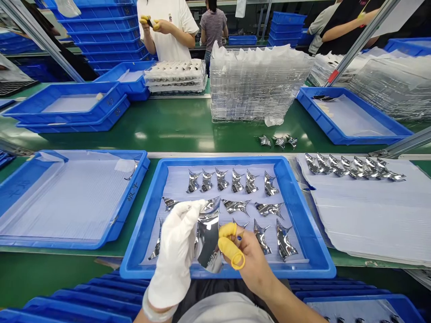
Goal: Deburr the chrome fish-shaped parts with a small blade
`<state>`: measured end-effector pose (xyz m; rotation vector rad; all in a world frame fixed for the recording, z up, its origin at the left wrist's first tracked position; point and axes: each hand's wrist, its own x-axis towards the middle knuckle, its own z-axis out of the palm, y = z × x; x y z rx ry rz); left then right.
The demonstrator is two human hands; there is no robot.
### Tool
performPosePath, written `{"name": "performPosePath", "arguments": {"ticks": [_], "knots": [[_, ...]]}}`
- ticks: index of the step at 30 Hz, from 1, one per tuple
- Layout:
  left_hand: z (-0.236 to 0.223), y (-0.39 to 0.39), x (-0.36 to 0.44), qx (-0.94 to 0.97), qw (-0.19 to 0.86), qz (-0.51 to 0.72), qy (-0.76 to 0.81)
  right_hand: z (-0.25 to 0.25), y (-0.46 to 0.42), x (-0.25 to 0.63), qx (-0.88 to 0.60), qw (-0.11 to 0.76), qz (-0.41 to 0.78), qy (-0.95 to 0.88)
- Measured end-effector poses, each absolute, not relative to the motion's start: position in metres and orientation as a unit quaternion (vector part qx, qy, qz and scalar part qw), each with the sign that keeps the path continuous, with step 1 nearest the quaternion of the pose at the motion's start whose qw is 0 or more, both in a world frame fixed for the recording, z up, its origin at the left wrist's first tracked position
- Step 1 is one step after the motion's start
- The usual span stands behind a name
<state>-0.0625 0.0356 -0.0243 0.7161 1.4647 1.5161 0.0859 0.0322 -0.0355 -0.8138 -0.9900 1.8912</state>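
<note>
My left hand [178, 251], in a white glove, grips a curved, mirror-bright chrome part [209, 240] above a blue tray. Close against that part's right edge is my right hand [247, 258], its thumb and forefinger in yellow finger cots and pinched together. A small dark blue spot shows between those fingers; what it belongs to cannot be made out. Beneath both hands, the blue tray [308, 242] is lined with white sheet and bears rows of similar chrome parts [235, 206]. Some of these are partly hidden behind my hands.
A lined blue tray [133, 197] stands left. On the right, white sheets [370, 211] carry a row of chrome parts [353, 167]. Clear plastic trays [256, 85] are stacked across the green bench [168, 121], near a few loose chrome pieces [279, 141]. A co-worker [168, 31] stands opposite.
</note>
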Motion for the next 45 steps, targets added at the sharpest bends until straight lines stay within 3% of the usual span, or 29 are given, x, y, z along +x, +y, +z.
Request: {"name": "performPosePath", "arguments": {"ticks": [6, 15, 20, 24, 34, 39, 45], "knots": [[-0.017, 0.027, -0.07, 0.401, 0.337, 0.672, 0.523, -0.04, 0.033, 0.091, -0.334, 0.419, 0.695, -0.478], [-0.004, 0.022, -0.066, 0.563, 0.232, 0.649, 0.456, -0.048, 0.04, 0.09, -0.342, 0.435, 0.665, -0.502], [-0.023, 0.028, -0.083, 0.653, 0.223, 0.563, 0.456, -0.054, 0.041, 0.089, -0.36, 0.391, 0.69, -0.492], [-0.037, 0.054, -0.106, 0.677, 0.166, 0.461, 0.549, -0.07, 0.043, 0.087, -0.425, 0.368, 0.657, -0.502], [-0.086, 0.191, -0.201, 0.644, 0.039, 0.152, 0.749, -0.103, 0.046, 0.093, -0.465, 0.364, 0.663, -0.46], [-0.105, 0.206, -0.194, 0.647, 0.004, 0.057, 0.76, -0.108, 0.045, 0.101, -0.486, 0.369, 0.629, -0.482], [-0.121, 0.21, -0.154, 0.679, 0.029, 0.043, 0.732, -0.113, 0.05, 0.103, -0.504, 0.367, 0.61, -0.489]]}}
